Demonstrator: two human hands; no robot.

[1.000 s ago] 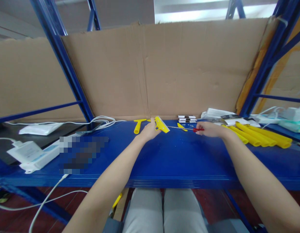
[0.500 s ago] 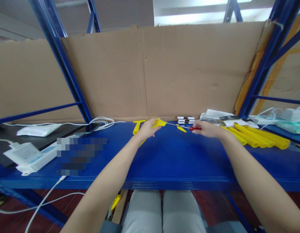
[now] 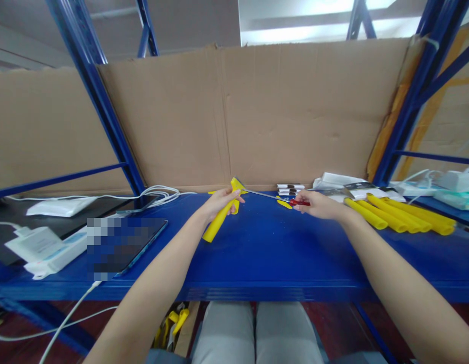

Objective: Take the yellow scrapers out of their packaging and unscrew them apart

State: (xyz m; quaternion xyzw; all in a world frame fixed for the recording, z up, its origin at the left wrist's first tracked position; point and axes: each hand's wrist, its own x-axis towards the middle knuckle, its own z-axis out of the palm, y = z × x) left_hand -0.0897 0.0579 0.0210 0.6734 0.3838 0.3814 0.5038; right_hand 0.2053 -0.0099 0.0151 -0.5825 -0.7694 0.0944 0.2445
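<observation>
My left hand (image 3: 220, 200) is closed around a yellow T-shaped scraper (image 3: 219, 222), its handle slanting down toward me and its head up by my fingers. Fingers of my right hand (image 3: 317, 205) grip the red handle of a screwdriver (image 3: 299, 202). The thin metal shaft points left, and its tip is at the scraper's head; whether it sits in a screw is too small to tell. Behind the shaft lies a flat yellow piece (image 3: 284, 202). Another yellow part (image 3: 211, 192) shows just behind my left hand, mostly hidden.
Several yellow tubes (image 3: 399, 215) lie at the right beside white packets (image 3: 340, 181). Small black-and-white packs (image 3: 290, 189) stand against the cardboard (image 3: 295, 116). At left are a phone (image 3: 143, 242), a power strip (image 3: 48, 263) and white cables (image 3: 160, 193). Yellow pieces (image 3: 177, 321) show below the table edge.
My left hand has turned the scraper and shifted slightly left, so its handle now shows toward me. My right hand and the screwdriver have moved a little left too.
</observation>
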